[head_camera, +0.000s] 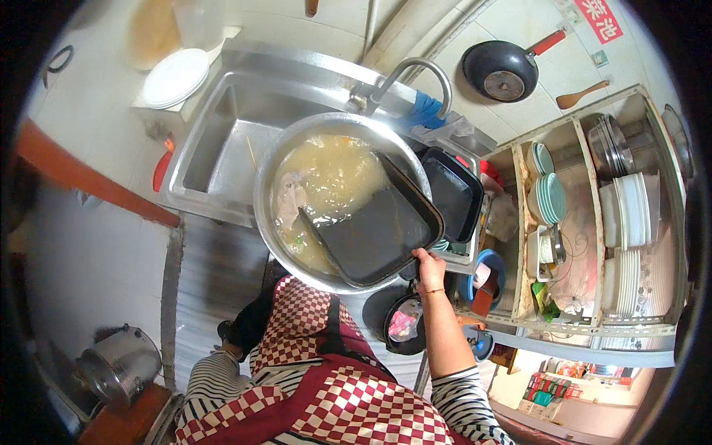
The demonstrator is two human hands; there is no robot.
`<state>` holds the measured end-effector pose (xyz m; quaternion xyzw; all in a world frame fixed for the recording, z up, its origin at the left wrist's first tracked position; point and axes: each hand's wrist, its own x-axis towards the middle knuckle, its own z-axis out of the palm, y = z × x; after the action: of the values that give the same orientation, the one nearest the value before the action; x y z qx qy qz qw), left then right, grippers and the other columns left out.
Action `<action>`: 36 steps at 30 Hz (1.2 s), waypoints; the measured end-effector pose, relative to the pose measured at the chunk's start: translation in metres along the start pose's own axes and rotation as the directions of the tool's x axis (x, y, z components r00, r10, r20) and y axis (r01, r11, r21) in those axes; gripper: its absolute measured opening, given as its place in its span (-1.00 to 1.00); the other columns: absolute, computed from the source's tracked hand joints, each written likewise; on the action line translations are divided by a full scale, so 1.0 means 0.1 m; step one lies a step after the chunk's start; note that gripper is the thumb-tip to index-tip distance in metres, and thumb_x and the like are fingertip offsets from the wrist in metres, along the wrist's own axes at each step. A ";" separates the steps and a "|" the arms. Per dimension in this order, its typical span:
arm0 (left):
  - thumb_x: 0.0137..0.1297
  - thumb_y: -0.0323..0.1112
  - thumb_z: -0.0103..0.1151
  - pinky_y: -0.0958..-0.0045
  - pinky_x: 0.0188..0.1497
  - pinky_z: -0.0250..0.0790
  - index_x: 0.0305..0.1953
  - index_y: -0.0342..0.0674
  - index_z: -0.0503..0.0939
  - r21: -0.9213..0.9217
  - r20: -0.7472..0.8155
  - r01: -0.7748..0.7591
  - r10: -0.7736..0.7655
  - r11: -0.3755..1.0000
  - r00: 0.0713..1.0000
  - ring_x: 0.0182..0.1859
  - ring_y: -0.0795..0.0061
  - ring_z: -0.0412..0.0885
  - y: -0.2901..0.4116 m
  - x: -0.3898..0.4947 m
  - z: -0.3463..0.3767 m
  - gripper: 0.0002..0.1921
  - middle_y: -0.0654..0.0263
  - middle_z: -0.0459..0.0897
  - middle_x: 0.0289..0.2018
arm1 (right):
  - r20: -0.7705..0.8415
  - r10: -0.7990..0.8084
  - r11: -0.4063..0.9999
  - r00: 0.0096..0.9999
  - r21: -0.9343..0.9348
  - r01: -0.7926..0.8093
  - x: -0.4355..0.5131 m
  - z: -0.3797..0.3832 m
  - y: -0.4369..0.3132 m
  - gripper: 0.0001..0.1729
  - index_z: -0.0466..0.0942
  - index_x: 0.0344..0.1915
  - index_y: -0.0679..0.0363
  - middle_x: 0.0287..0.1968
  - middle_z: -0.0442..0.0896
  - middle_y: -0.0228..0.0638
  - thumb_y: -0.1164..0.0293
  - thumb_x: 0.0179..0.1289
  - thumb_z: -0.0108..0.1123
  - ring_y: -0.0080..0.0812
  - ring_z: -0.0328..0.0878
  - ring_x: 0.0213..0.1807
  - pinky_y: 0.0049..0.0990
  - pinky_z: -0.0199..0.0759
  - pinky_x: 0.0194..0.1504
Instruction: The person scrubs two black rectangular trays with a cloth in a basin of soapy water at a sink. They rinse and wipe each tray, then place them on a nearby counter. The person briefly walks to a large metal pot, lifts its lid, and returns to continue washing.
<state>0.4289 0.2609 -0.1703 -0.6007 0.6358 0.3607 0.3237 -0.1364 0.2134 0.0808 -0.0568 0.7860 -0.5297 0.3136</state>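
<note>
My right hand (431, 271) grips the near right corner of a black rectangular baking tray (378, 236). The tray lies tilted, partly in cloudy yellowish water inside a large round metal basin (268, 233). A greyish wet cloth (290, 200) is at the basin's left side, and small scraps float in the water. At my left striped cuff (219, 372) only a bit of skin shows; the rest of my left hand is hidden. A second black tray (453, 194) stands to the right of the basin. Blue and grey cloths (427, 108) lie by the curved faucet (397, 69).
The basin overlaps a stainless steel sink (245, 144) with a thin stick in it. White plates (175, 78) are stacked at left. A shelf rack (598, 222) with bowls and plates stands right. Below are a black bin (406, 334) and blue bucket (495, 267). A wok (500, 69) hangs on the wall.
</note>
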 end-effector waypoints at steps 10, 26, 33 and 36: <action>0.28 -0.20 0.15 -0.38 0.48 -0.30 0.40 -0.07 0.36 0.009 0.015 -0.015 0.015 1.000 1.000 0.57 -0.13 -0.18 -0.04 -0.13 0.20 -0.37 0.02 0.14 0.45 | -0.008 -0.024 0.995 1.000 -0.099 0.023 0.15 0.00 0.12 -0.81 0.63 -0.40 0.43 -0.42 0.64 -0.35 0.47 0.08 0.32 -0.48 0.52 -0.42 -0.49 0.39 -0.33; 0.35 0.11 0.10 -0.23 0.35 0.00 0.24 0.03 0.49 0.192 -0.169 -0.021 0.054 0.981 0.984 0.33 -0.05 0.19 -0.01 0.31 1.28 -0.48 0.15 0.41 0.24 | 0.151 -0.046 0.999 0.987 -0.020 0.049 0.12 -0.05 0.03 -0.66 0.65 -0.28 0.42 -0.26 0.65 -0.26 0.32 0.09 0.31 -0.30 0.55 -0.25 -0.32 0.45 -0.10; 0.41 0.06 0.06 -0.08 0.28 0.24 0.04 -0.16 0.67 -0.441 -0.035 0.397 -0.458 0.805 0.888 0.24 0.15 0.42 0.37 0.10 1.21 -0.56 0.15 0.62 0.09 | 0.132 -0.020 0.994 0.991 -0.105 0.034 0.55 -0.33 -0.11 -0.52 0.60 -0.16 0.59 -0.12 0.67 -0.21 0.31 0.12 0.32 -0.32 0.56 -0.22 -0.35 0.47 -0.06; 0.26 -0.08 0.18 0.16 -0.15 0.48 -0.06 -0.04 0.72 -0.002 0.226 -0.035 0.035 0.999 0.974 -0.14 0.16 0.62 0.06 -0.12 1.45 -0.68 0.05 0.68 -0.14 | 0.161 -0.068 0.993 0.985 -0.083 0.082 0.69 -0.48 -0.14 -0.51 0.60 -0.13 0.61 -0.10 0.67 -0.20 0.30 0.20 0.31 -0.32 0.57 -0.20 -0.36 0.47 -0.03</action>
<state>0.4210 0.3898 -0.2368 -0.5441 0.6058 0.4315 0.3882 -0.2212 0.2166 0.0747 -0.1423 0.7789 -0.4993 0.3517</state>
